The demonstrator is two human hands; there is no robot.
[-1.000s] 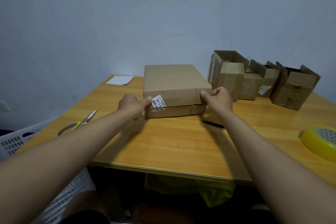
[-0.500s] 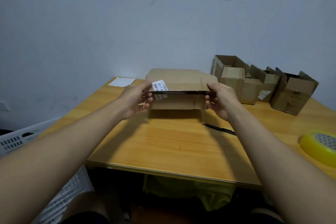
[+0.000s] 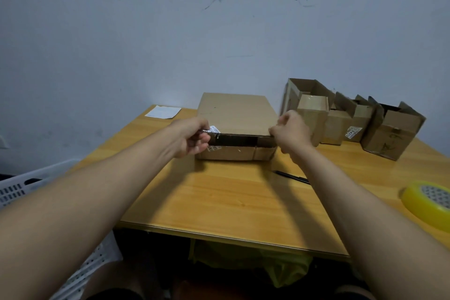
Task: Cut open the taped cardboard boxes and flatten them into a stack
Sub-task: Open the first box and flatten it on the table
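A flat brown cardboard box (image 3: 237,114) sits on the wooden table (image 3: 231,200) near the wall. Its front face is split along a dark gap below the top panel. My left hand (image 3: 192,139) grips the front edge of the top panel at the left corner, beside a white label (image 3: 214,129). My right hand (image 3: 291,133) grips the same edge at the right corner. The lower front strip (image 3: 233,153) rests on the table.
Three small opened cardboard boxes (image 3: 341,117) stand at the back right. A black pen-like tool (image 3: 292,176) lies right of the box. A yellow tape roll (image 3: 431,202) is at the right edge, a white paper (image 3: 163,112) at the back left, a white basket (image 3: 22,185) left of the table.
The box was lifted and tilted toward me half a second ago; now it sits back on the table, and both hands pull its front top edge up, opening a dark gap.
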